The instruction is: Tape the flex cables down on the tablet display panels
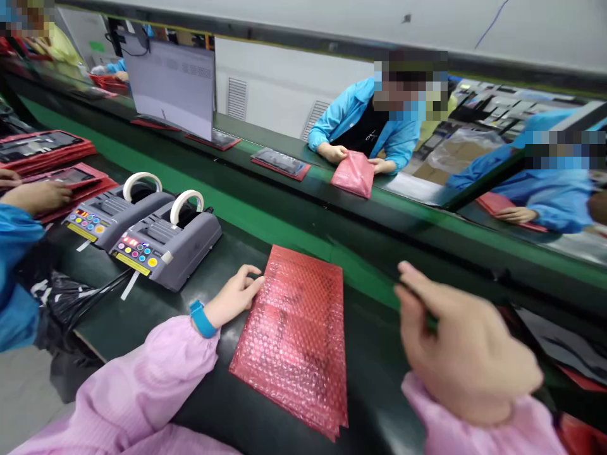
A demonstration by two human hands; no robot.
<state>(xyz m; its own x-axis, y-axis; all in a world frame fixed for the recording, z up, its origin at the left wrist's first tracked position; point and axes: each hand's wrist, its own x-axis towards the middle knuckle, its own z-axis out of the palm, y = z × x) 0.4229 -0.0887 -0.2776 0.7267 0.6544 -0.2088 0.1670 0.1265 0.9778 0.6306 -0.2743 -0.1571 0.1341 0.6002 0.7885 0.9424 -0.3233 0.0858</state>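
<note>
A stack of red bubble-wrap bags [303, 335] lies flat on the dark green bench in front of me, its lower right corners slightly fanned. My left hand [234, 294], with a blue band at the wrist, is at the stack's upper left edge. Its fingers are loosely bent and apart, and the tips touch the edge without a visible grip. To the right of the stack, my right hand [465, 347] is raised above the bench, a little blurred. Its thumb and forefinger point forward with a gap between them, and nothing shows in them.
Two grey tape dispensers [165, 243] with white tape rolls stand at left. Beyond them, a co-worker's hand [35, 196] rests by stacked red bags. Across the green conveyor strip, a person in blue [408, 139] holds a red bag. Flat dark devices [559, 341] lie at right.
</note>
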